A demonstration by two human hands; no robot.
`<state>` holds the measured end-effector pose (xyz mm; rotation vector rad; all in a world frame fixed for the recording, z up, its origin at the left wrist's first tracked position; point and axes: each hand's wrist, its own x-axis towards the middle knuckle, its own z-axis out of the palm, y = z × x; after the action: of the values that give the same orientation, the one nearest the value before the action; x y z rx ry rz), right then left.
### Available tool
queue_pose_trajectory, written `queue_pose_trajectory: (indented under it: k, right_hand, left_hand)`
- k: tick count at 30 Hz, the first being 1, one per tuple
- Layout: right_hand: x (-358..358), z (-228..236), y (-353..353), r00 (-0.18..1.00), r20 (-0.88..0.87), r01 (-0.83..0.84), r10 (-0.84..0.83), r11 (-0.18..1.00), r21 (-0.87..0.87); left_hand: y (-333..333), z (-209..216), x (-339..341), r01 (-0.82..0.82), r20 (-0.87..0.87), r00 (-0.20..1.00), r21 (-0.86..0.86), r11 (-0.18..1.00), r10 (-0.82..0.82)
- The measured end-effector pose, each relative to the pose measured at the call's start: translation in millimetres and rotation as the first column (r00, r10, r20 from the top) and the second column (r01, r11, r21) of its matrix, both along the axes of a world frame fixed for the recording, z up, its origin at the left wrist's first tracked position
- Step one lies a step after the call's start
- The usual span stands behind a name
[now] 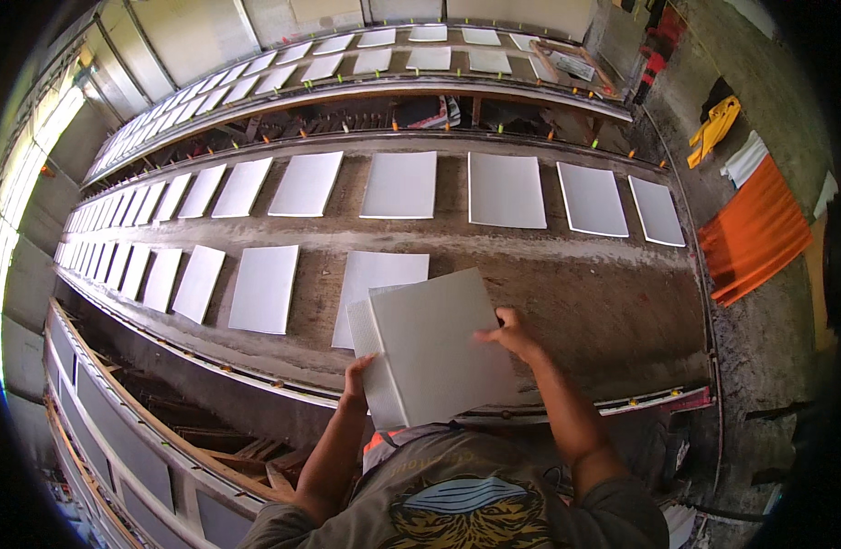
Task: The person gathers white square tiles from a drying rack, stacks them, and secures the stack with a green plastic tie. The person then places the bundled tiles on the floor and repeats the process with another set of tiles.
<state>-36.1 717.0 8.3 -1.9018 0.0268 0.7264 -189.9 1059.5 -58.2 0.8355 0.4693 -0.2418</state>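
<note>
In front of my body I hold a thick stack of pale grey-white sheets, tilted, its left edge fanned into fine steps. My left hand is closed on that left edge. My right hand grips the upper right side, thumb over the face and fingers mostly hidden behind. Just beyond the stack, partly covered by it, a white sheet lies on the long brown table. Another white sheet lies to its left. I cannot tell whether the sheets are paper or cloth.
Two rows of white sheets run leftward along this table. Behind it stands a second long table with more sheets and a wooden frame. Small coloured clips line the rails. Orange cloth and yellow cloth hang at right. Grey panels stand lower left.
</note>
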Motion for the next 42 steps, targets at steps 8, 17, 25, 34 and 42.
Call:
queue_pose_trajectory:
  k: [8, 17, 25, 34, 42]
  right_hand:
    - [17.7, 17.1, -79.2, 0.994, -0.038, -0.107, 0.103, 0.987, -0.116]
    - [17.9, 94.6, -121.4, 0.962, 0.184, 0.158, -0.201, 0.961, 0.227]
    - [38.3, 24.5, -136.3, 0.701, 0.707, 0.069, -0.100, 0.995, 0.072]
    - [26.2, -65.6, -152.8, 0.828, 0.549, -0.078, 0.116, 0.993, -0.092]
    - [35.0, -112.0, -181.2, 0.599, 0.707, -0.229, 0.376, 0.926, -0.299]
  left_hand:
    - [-19.4, -31.7, 4.4, -0.056, -0.144, 0.987, 0.112, 0.992, 0.072]
    - [1.1, 2.8, -0.2, 0.060, -0.099, 0.993, -0.027, 0.998, -0.062]
    - [-8.9, -9.4, -16.9, -0.073, -0.023, 0.997, -0.014, 0.997, 0.072]
    - [-43.9, 30.2, -63.6, -0.350, 0.082, 0.933, -0.011, 0.937, 0.349]
    - [-126.8, 34.8, -67.9, -0.461, 0.123, 0.882, 0.025, 0.887, 0.455]
